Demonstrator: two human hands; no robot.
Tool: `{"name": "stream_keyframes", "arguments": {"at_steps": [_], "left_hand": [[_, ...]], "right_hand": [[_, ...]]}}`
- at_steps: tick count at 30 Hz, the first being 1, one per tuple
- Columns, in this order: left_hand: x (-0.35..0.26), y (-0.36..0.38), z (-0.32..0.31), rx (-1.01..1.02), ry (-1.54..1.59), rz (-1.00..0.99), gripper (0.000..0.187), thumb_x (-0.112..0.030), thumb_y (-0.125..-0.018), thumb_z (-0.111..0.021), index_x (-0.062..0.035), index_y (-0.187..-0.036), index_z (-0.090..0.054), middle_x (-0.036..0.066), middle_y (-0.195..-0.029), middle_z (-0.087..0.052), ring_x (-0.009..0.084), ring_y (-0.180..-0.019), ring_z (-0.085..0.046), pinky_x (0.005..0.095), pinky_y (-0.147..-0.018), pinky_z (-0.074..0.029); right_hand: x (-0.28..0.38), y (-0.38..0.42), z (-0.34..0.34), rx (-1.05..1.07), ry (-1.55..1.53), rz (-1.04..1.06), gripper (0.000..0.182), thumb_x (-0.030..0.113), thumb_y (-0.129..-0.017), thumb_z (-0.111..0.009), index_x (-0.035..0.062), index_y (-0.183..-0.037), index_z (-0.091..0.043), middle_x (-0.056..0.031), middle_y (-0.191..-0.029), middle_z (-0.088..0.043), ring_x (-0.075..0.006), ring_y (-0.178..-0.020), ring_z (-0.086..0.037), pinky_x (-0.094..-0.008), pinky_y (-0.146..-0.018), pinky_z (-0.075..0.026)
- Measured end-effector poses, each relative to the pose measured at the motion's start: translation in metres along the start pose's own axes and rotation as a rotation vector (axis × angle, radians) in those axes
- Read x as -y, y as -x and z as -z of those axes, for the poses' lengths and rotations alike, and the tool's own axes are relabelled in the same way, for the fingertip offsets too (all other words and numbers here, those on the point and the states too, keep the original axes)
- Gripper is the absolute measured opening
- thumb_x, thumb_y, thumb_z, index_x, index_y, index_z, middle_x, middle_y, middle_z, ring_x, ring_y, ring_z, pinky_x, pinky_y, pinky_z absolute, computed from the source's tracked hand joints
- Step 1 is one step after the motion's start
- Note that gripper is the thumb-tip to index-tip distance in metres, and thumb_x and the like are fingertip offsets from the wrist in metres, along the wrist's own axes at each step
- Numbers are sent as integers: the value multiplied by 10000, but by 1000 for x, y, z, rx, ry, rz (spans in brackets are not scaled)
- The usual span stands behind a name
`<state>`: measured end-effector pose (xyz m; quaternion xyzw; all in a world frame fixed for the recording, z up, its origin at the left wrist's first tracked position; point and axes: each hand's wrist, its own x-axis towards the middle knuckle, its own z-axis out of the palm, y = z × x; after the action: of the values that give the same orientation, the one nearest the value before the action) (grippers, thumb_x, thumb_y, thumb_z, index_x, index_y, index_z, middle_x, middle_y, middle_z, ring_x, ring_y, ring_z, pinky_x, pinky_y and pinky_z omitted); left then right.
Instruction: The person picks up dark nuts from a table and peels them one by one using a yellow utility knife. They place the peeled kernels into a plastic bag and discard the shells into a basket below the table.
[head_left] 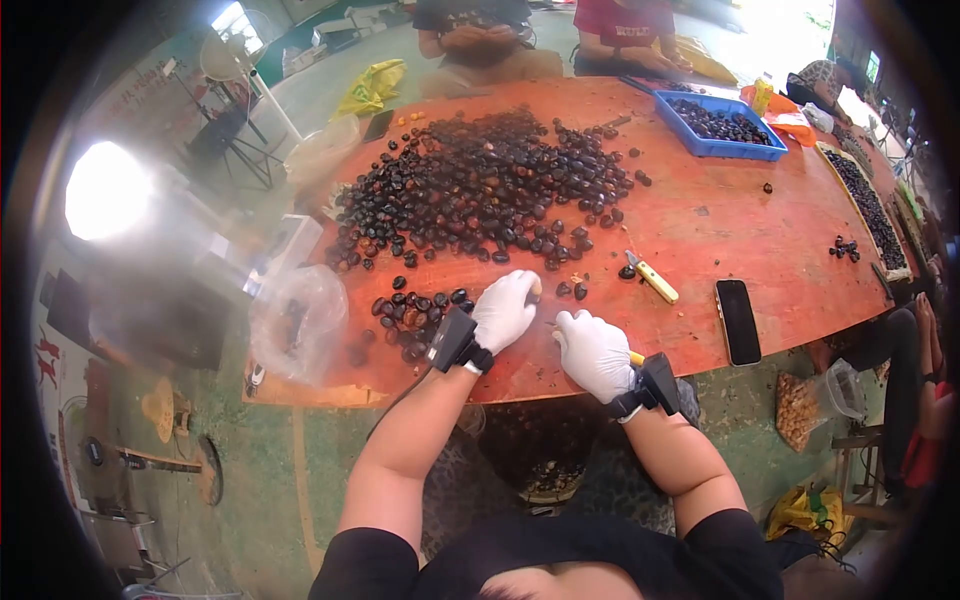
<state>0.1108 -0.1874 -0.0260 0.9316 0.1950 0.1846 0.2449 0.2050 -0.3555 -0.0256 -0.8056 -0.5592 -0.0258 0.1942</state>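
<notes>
My left hand (505,312), in a white glove, is closed around a small tan piece (536,290), perhaps a peeled nut, mostly covered by the fingers. My right hand (597,357), gloved too, grips a small knife; its yellow handle (637,358) sticks out behind the palm and a short tip points toward my left hand. Beside my left wrist lies a small group of dark glossy nuts (410,318). A large heap of the same nuts (480,180) spreads beyond both hands. Two loose dark nuts (572,291) rest between the hands and the heap.
On the red table (690,225) lie a second knife (653,280) with a cream handle and a black phone (739,322). A blue tray (720,125) of nuts stands far right, near a long tray (865,205). A clear plastic bag (298,322) hangs left. Other people sit opposite.
</notes>
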Motion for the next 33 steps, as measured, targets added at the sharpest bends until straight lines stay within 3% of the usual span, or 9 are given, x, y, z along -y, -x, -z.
{"name": "stream_keyframes", "arguments": {"at_steps": [4, 5, 8, 14, 27, 33], "left_hand": [[3, 28, 18, 1, -110, -27, 204, -37, -815, -698, -60, -999, -612, 132, -950, -623, 340, -882, -647, 403, -773, -525], [4, 33, 22, 8, -53, 15, 206, -21, -808, -726, -52, -995, -643, 120, -942, -626, 304, -861, -663, 378, -769, -532], [4, 39, 30, 74, 165, 96, 248, -25, -766, -751, -50, -994, -660, 131, -958, -644, 331, -905, -662, 412, -790, -533], [4, 45, 18, 82, 272, 155, 303, 2, -750, -751, -33, -1046, -690, 152, -1006, -668, 339, -925, -663, 390, -832, -534], [-5, 43, 18, 71, 172, 153, 267, -9, -739, -755, -22, -994, -676, 171, -984, -680, 360, -943, -661, 422, -826, -532], [-3, 43, 19, 87, 159, 179, 261, -46, -746, -772, -19, -988, -678, 172, -963, -686, 364, -930, -665, 429, -828, -527]], "right_hand": [[1, 3, 1, 10, 3, 9, 149, 251, -918, -613, 108, -962, -606, -135, -829, -635, -314, -750, -684, -439, -602, -541], [1, 2, 1, 16, -2, 5, 154, 254, -919, -615, 108, -969, -608, -135, -833, -636, -314, -756, -684, -439, -604, -542], [2, 0, 1, 35, -3, -4, 167, 262, -923, -621, 107, -984, -614, -134, -846, -638, -313, -769, -685, -440, -606, -541], [5, 3, 0, 10, 16, 62, 169, 271, -917, -632, 108, -957, -606, -115, -856, -630, -298, -777, -679, -429, -602, -537], [18, -10, -10, -55, 11, 160, 131, 233, -890, -624, 118, -945, -593, -99, -843, -617, -278, -769, -671, -407, -601, -531], [11, -10, -8, 43, 55, 138, 108, 217, -889, -619, 114, -921, -608, -106, -837, -620, -283, -771, -673, -411, -616, -536]]}}
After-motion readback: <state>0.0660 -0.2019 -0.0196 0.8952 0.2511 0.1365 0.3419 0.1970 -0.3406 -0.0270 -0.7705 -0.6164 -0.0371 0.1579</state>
